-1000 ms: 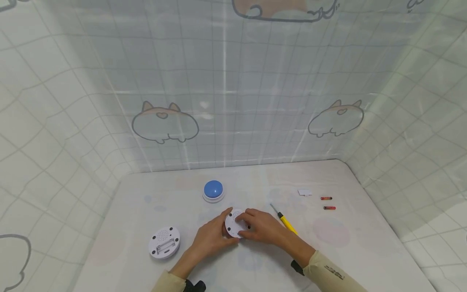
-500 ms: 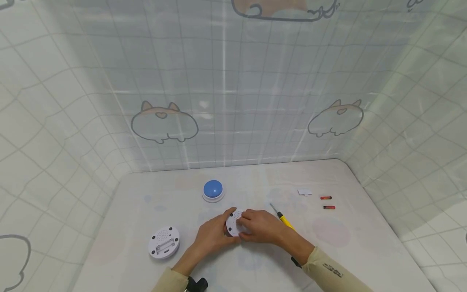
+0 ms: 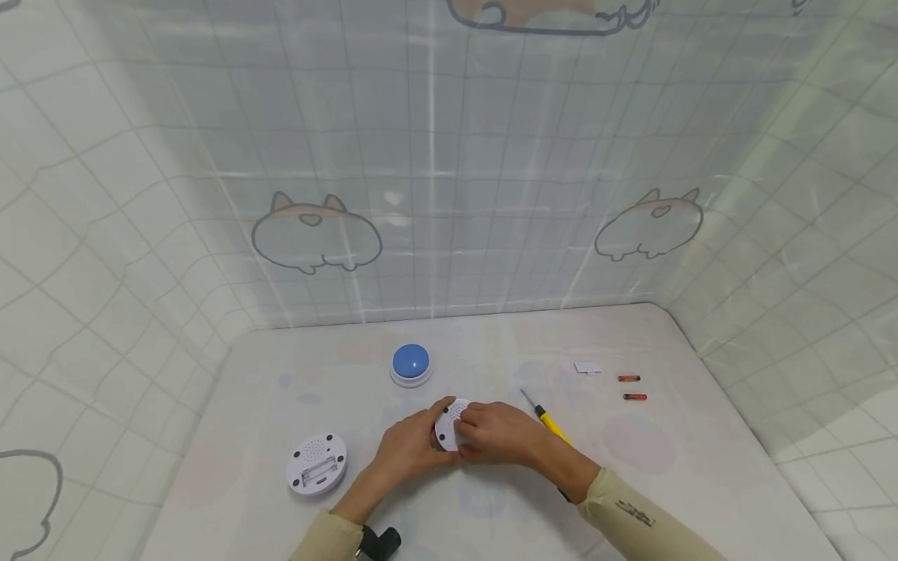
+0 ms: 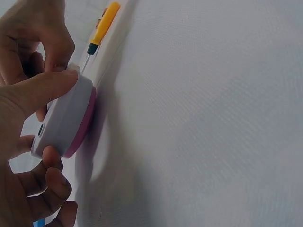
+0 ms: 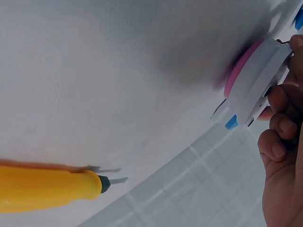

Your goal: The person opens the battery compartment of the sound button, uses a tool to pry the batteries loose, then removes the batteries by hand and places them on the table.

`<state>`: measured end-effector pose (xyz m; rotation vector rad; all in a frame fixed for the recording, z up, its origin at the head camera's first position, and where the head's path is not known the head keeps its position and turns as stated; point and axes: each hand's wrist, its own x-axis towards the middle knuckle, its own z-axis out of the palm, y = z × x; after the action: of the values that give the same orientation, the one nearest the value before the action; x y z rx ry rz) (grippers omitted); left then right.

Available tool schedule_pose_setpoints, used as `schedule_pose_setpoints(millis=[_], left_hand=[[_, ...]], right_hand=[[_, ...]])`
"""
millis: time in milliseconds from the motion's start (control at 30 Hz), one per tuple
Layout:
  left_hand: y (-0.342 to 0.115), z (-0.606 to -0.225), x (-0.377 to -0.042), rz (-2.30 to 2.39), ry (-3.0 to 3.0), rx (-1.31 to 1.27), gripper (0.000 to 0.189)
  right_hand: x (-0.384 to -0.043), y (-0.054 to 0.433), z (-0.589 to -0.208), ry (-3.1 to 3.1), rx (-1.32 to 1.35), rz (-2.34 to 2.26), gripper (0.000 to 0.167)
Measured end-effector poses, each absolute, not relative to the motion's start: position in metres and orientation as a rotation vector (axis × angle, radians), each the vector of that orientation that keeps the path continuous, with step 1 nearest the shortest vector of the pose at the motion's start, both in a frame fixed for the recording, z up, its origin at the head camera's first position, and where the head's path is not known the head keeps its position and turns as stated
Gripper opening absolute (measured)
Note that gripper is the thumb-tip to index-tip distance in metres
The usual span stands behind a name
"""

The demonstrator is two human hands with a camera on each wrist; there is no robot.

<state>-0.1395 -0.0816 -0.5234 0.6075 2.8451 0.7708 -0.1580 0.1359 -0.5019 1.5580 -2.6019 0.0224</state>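
A round white buzzer button (image 3: 447, 428) with a pink dome is held upside down near the table's middle. My left hand (image 3: 409, 447) grips its rim, with the thumb on the near side and a finger at the far side. The right hand (image 3: 503, 433) curls its fingers over the buzzer's underside, its thumb at the near edge. Those fingers hide much of that face, so I cannot tell what small part they pinch. In the left wrist view, the pink dome (image 4: 84, 124) faces the table. Small holes and dark feet show on the underside.
Another white buzzer (image 3: 317, 464) lies upside down at left, battery slot uncovered. A blue-domed buzzer (image 3: 410, 363) stands behind the hands. A yellow screwdriver (image 3: 553, 426) lies beside the right forearm. Farther right are a white battery cover (image 3: 587, 367) and two small batteries (image 3: 629, 379).
My right fingers have curled in more tightly over the buzzer's underside, covering more of it. The left hand keeps its grip almost unmoved. Items on the table stay where they were.
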Motion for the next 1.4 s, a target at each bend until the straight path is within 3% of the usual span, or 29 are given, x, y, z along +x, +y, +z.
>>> schedule_pose_setpoints(millis=[1067, 1400], left_hand=[[-0.0822, -0.523, -0.1406, 0.787, 2.818, 0.569, 0.094], [-0.0824, -0.5248, -0.1432, 0.782, 2.828, 0.591, 0.093]], right_hand=[[-0.159, 0.1337, -0.4945, -2.553, 1.633, -0.126, 0.031], [-0.1657, 0.1413, -0.5023, -2.439, 1.627, 0.124, 0.014]])
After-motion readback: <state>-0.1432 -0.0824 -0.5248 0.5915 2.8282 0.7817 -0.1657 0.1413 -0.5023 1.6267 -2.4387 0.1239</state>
